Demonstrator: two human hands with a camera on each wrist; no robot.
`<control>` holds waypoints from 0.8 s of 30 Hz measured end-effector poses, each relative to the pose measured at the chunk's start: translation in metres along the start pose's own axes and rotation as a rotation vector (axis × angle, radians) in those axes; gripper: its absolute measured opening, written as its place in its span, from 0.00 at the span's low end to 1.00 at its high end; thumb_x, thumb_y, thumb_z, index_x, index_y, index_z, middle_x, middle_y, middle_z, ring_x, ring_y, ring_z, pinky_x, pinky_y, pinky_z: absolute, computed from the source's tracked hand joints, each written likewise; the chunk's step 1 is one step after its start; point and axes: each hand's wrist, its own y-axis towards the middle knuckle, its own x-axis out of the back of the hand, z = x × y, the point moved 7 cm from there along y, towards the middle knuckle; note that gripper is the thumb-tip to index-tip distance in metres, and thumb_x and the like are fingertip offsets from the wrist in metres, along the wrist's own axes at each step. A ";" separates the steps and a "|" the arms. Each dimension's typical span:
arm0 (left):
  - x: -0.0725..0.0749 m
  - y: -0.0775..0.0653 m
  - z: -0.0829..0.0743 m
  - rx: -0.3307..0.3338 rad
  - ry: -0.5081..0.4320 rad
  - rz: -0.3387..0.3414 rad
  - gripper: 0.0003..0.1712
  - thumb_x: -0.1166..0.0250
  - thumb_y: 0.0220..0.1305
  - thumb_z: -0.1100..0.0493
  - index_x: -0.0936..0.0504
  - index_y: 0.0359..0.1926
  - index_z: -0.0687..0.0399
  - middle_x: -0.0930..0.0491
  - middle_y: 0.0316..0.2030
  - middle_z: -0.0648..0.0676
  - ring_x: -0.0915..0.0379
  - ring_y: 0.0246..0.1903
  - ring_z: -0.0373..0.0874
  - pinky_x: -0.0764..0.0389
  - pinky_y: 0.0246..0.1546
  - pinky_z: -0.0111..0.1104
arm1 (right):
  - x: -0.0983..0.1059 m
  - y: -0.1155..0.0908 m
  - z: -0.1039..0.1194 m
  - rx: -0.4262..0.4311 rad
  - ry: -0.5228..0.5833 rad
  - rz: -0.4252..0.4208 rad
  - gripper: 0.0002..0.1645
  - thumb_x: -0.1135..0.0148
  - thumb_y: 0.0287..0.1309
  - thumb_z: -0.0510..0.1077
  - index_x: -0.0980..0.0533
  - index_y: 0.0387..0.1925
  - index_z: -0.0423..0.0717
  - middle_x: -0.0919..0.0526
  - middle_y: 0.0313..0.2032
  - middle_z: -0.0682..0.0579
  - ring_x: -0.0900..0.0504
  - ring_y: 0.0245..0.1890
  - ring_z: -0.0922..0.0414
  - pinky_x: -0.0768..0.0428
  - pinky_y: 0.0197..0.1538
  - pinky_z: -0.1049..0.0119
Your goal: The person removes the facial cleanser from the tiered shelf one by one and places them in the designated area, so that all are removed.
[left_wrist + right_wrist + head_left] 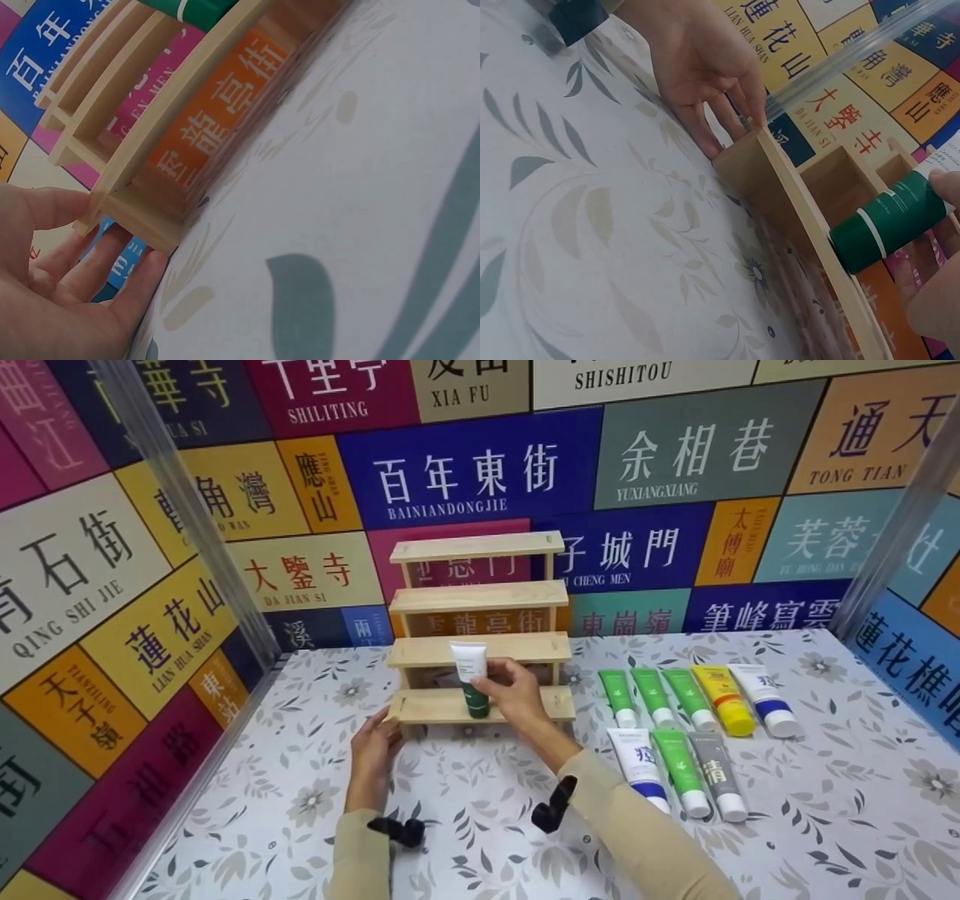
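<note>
A small four-step wooden display rack stands against the wall. My right hand pinches a green-and-white squeeze tube between thumb and fingers. The tube is upright, its green cap end down at the front of the lowest step, as the right wrist view also shows with the tube. My left hand grips the left end of that lowest step. In the left wrist view the left thumb and fingers lie on either side of the wooden end.
To the right lie several squeeze tubes in two rows: green tubes, a yellow tube, white-and-blue tubes and a grey tube. A floral cloth covers the table. Behind is a colourful sign-patterned wall with clear corner posts.
</note>
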 end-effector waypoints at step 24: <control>0.000 0.002 0.001 0.014 -0.035 -0.014 0.27 0.41 0.71 0.60 0.28 0.69 0.57 0.21 0.58 0.62 0.22 0.53 0.49 0.22 0.62 0.40 | 0.046 -0.047 0.043 0.026 0.150 0.016 0.21 0.31 0.60 0.39 0.22 0.54 0.43 0.17 0.52 0.45 0.20 0.52 0.53 0.22 0.63 0.56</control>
